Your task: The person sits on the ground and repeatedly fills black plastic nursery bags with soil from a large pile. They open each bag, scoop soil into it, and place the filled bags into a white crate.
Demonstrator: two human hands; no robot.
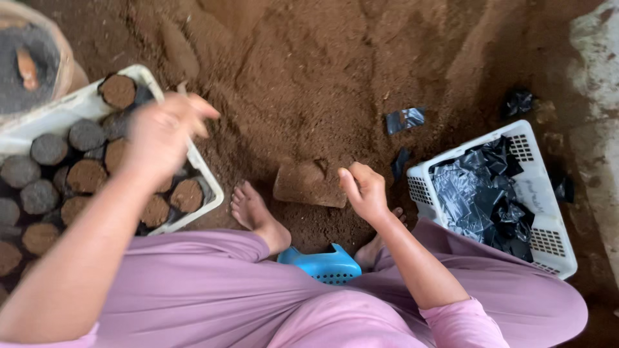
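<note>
My left hand point(164, 129) hovers, blurred, over the white crate point(209, 183) of soil-filled black bags point(87, 175); its fingers are curled and I cannot make out anything in them. My right hand point(364, 190) rests by a soil-coated flat scoop point(308, 183) lying on the brown soil heap point(309, 71), thumb and fingers loosely bent beside its right edge. Whether it grips the scoop is unclear. My bare feet point(255, 212) sit on the soil in front of me.
A white basket point(548, 241) of empty black plastic bags stands at the right. Loose black bags point(405, 119) lie on the soil. A blue plastic stool point(322, 264) shows between my legs. A sack of dark material point(29, 64) is at far left.
</note>
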